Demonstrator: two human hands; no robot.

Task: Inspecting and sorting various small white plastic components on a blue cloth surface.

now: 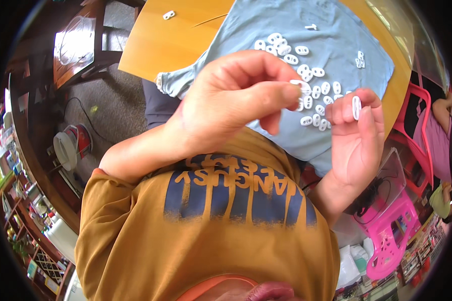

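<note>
My left hand [231, 95] is raised over the blue cloth, thumb and forefinger pinched on a small white plastic piece [301, 86], which is slightly blurred and partly hidden by the fingertips. On the right, my right hand [355, 135] is turned palm up with its fingers curled. Between its thumb and fingers stands a white oval plastic piece [356, 108], seen nearly edge-on. Below both hands, several loose white oval pieces with two holes [302, 50] lie scattered on the light blue cloth [266, 20].
The cloth covers much of a yellow wooden table [150, 45]. Another white piece [169, 15] lies on the bare wood, and a small white T-shaped part [311, 27] on the cloth. Pink plastic chair [391, 236] at right; wooden stool [75, 50] at left; people sit at far right.
</note>
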